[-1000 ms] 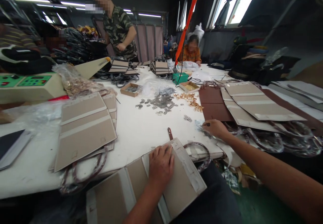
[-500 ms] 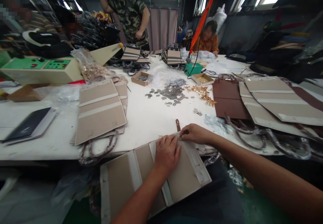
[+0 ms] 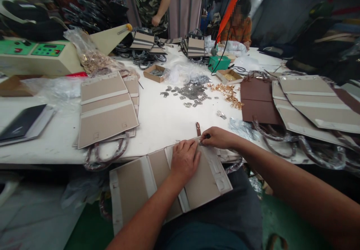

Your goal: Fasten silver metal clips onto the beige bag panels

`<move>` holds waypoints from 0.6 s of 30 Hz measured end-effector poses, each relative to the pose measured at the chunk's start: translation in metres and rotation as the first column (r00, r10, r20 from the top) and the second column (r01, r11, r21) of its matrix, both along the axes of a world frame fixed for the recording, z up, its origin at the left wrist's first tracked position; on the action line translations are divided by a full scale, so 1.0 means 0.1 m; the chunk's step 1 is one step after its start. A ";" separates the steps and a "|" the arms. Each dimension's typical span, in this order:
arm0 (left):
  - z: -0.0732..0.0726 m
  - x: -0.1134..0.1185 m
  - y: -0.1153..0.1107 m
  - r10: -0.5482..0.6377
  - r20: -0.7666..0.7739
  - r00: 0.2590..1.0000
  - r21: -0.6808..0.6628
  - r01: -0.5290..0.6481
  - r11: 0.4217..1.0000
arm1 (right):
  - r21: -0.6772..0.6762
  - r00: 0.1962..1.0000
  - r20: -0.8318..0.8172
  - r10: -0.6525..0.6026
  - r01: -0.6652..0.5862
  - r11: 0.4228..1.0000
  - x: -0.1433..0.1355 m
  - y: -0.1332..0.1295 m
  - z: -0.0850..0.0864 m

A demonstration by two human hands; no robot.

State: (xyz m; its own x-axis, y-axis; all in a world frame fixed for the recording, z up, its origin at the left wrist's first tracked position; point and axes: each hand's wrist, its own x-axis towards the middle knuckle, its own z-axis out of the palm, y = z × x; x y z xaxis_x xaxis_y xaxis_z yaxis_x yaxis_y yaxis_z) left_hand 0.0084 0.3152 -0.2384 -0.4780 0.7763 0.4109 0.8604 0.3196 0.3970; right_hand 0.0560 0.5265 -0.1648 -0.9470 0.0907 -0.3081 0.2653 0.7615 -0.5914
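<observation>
Left hand (image 3: 185,159) flat on rectangular beige panel (image 3: 201,183) — right hand (image 3: 217,137) pinching small dark object (image 3: 207,136)

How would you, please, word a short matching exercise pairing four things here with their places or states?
1. Left hand
2. Right hand
3. Grey plates
4. Dark booklet

A. Scattered on the white table
B. At the table's left
C. Pinching at the far edge of the beige panel
D. Laid flat on that panel

Pairs: 1-D; 2-C; 3-A; 4-B
</observation>
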 end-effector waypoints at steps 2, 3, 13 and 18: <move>0.00 0.00 0.00 -0.001 0.002 1.000 -0.004 0.001 1.000 | 0.031 1.000 0.002 -0.007 0.007 0.999 -0.01 -0.01 -0.02; 0.00 0.00 0.00 0.000 0.004 1.000 -0.006 0.000 1.000 | 0.055 1.000 -0.005 -0.013 0.013 0.998 -0.01 -0.02 -0.03; 0.05 0.00 -0.02 -0.014 0.006 1.000 -0.018 0.014 1.000 | 0.285 0.978 -0.140 -0.152 0.187 0.940 0.13 -0.17 -0.15; 0.11 -0.05 0.03 -0.008 0.027 1.000 -0.008 0.008 1.000 | 0.247 0.969 -0.179 -0.167 0.209 0.946 0.16 -0.18 -0.14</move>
State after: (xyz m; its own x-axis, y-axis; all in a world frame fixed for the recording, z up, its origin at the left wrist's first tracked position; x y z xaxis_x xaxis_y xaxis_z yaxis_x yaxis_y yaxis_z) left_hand 0.0030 0.3179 -0.2277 -0.4830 0.7832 0.3916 0.8516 0.3162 0.4180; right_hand 0.0723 0.5085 -0.1792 -0.9388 0.3293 -0.1011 0.3401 0.8398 -0.4232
